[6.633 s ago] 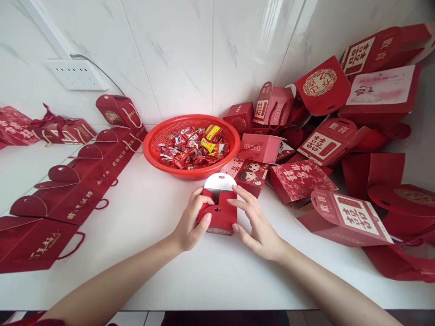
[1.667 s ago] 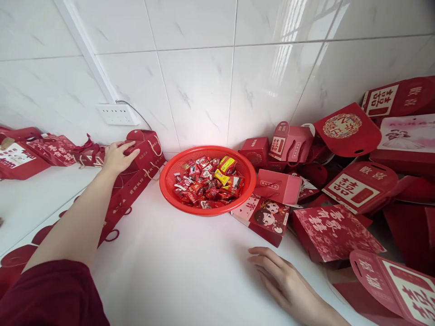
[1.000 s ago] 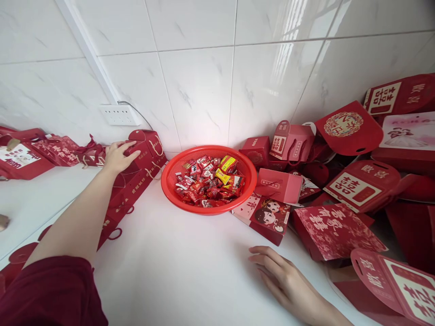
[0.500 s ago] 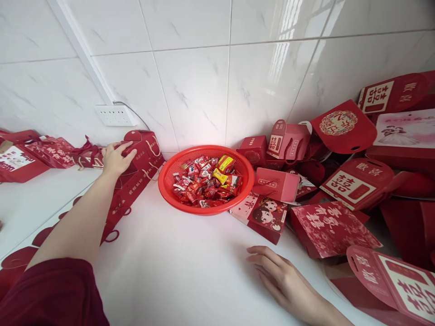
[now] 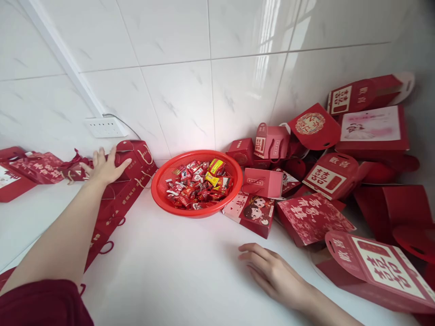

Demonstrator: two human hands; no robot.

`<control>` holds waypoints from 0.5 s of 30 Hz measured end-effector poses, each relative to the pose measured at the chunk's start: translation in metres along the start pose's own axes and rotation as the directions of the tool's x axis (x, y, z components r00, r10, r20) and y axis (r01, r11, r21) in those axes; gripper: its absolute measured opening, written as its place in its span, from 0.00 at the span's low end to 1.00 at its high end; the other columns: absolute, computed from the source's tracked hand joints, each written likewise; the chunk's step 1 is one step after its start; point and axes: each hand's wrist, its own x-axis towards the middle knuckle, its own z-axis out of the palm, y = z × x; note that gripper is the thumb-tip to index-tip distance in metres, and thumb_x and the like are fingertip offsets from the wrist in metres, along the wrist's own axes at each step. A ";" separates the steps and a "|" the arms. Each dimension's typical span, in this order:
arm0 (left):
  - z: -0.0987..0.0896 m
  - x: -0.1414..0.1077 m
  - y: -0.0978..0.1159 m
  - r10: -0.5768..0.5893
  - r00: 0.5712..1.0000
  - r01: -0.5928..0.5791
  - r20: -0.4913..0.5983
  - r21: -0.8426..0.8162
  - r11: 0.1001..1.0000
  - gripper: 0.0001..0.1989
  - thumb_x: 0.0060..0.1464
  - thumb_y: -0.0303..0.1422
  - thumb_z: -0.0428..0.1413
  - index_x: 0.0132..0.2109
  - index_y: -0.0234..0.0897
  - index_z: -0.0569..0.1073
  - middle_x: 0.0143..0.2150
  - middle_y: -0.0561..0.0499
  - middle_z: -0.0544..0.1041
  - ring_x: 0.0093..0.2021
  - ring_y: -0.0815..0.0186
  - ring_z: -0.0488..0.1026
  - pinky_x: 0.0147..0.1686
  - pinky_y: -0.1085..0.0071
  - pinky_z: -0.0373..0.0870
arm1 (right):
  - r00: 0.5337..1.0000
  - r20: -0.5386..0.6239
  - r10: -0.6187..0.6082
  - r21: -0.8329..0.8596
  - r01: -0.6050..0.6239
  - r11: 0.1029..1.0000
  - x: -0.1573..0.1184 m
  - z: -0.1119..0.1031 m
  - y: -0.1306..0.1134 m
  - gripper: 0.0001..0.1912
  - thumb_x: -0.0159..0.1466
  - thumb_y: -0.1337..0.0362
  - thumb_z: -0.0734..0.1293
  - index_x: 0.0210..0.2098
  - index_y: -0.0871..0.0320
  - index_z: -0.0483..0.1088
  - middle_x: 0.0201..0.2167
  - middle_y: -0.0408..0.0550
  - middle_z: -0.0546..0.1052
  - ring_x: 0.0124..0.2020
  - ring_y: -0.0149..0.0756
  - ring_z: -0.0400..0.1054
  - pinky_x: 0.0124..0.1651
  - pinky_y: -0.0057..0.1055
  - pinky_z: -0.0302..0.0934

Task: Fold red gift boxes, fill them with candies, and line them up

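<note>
Standing by the wall (image 5: 183,104) at the far end of its row (image 5: 112,206), the red box (image 5: 135,156) with gold lettering and a pale rope handle (image 5: 146,155) has the open left hand (image 5: 104,171) spread beside it, contact unclear, while the loosely open right hand (image 5: 272,270) is over the tabletop (image 5: 166,271).

Left hand (image 5: 103,170) fanned wider (fingers closer before), right hand (image 5: 275,274) now well apart from it

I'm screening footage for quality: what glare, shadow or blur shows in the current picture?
Head view: pale glare streaks the wall tiles toward the upper right; the topmost box looks smeared; a soft shadow lies by the right hand; the candies look fairly clear.
</note>
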 end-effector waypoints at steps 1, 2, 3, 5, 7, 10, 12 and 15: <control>-0.005 -0.005 0.011 0.021 0.999 -0.020 -0.030 0.012 1.000 0.48 0.57 0.56 0.55 0.71 0.29 0.50 0.75 0.31 0.39 0.72 0.35 0.35 0.57 0.24 0.27 | 1.000 -0.006 -0.009 -0.002 0.009 1.000 0.000 0.000 -0.001 0.15 0.70 0.70 0.56 0.54 0.54 0.65 0.56 0.55 0.71 0.54 0.40 0.71 0.55 0.38 0.68; -0.009 -0.011 0.025 0.054 0.996 -0.053 -0.067 0.022 0.998 0.47 0.59 0.55 0.53 0.72 0.30 0.46 0.75 0.30 0.36 0.73 0.36 0.33 0.58 0.24 0.28 | 1.000 -0.013 -0.017 -0.005 0.017 1.000 0.001 -0.001 -0.002 0.15 0.70 0.70 0.56 0.54 0.54 0.65 0.56 0.55 0.71 0.54 0.39 0.71 0.55 0.38 0.68; -0.014 -0.018 0.042 0.103 0.989 -0.101 -0.109 0.027 0.995 0.45 0.61 0.54 0.51 0.73 0.31 0.44 0.75 0.31 0.35 0.73 0.37 0.32 0.59 0.25 0.28 | 0.999 -0.020 -0.025 -0.009 0.025 1.000 0.001 -0.001 -0.002 0.15 0.70 0.70 0.56 0.54 0.54 0.65 0.56 0.55 0.71 0.54 0.39 0.71 0.55 0.38 0.68; -0.022 -0.040 0.080 0.203 0.962 -0.206 -0.180 0.004 0.979 0.42 0.64 0.51 0.48 0.73 0.34 0.41 0.75 0.33 0.33 0.74 0.40 0.31 0.61 0.27 0.29 | 0.999 -0.029 -0.043 -0.023 0.043 0.999 0.001 -0.001 -0.004 0.15 0.70 0.69 0.57 0.54 0.55 0.65 0.56 0.55 0.71 0.52 0.39 0.71 0.55 0.37 0.68; -0.024 -0.072 0.122 0.294 0.928 -0.309 -0.228 -0.033 0.950 0.38 0.65 0.49 0.46 0.73 0.35 0.43 0.76 0.36 0.35 0.74 0.43 0.34 0.65 0.33 0.32 | 0.997 -0.035 -0.073 -0.044 0.072 0.996 0.002 -0.002 -0.005 0.15 0.70 0.69 0.57 0.55 0.55 0.65 0.56 0.55 0.71 0.51 0.38 0.71 0.54 0.36 0.68; -0.013 -0.138 0.178 0.484 0.848 -0.509 -0.216 -0.078 0.857 0.36 0.64 0.48 0.47 0.73 0.47 0.45 0.76 0.49 0.40 0.74 0.48 0.40 0.71 0.43 0.32 | 0.989 -0.058 -0.135 -0.092 0.130 0.987 0.004 -0.002 -0.006 0.15 0.70 0.68 0.58 0.55 0.56 0.65 0.55 0.56 0.72 0.52 0.38 0.71 0.54 0.36 0.67; 0.003 -0.189 0.205 0.678 0.726 -0.687 -0.110 -0.155 0.710 0.38 0.62 0.47 0.50 0.73 0.61 0.40 0.75 0.58 0.45 0.73 0.49 0.46 0.72 0.45 0.37 | 0.981 -0.090 -0.174 -0.148 0.160 0.976 0.005 -0.005 -0.006 0.14 0.70 0.68 0.58 0.54 0.57 0.65 0.54 0.57 0.73 0.53 0.39 0.71 0.54 0.37 0.67; 0.031 -0.258 0.227 0.951 0.286 -0.852 0.121 -0.421 0.310 0.40 0.63 0.46 0.50 0.70 0.71 0.31 0.72 0.65 0.56 0.69 0.55 0.59 0.70 0.49 0.52 | 0.961 -0.158 -0.227 -0.270 0.179 0.946 0.004 -0.018 -0.006 0.12 0.71 0.68 0.57 0.50 0.60 0.68 0.46 0.57 0.77 0.47 0.41 0.73 0.49 0.38 0.69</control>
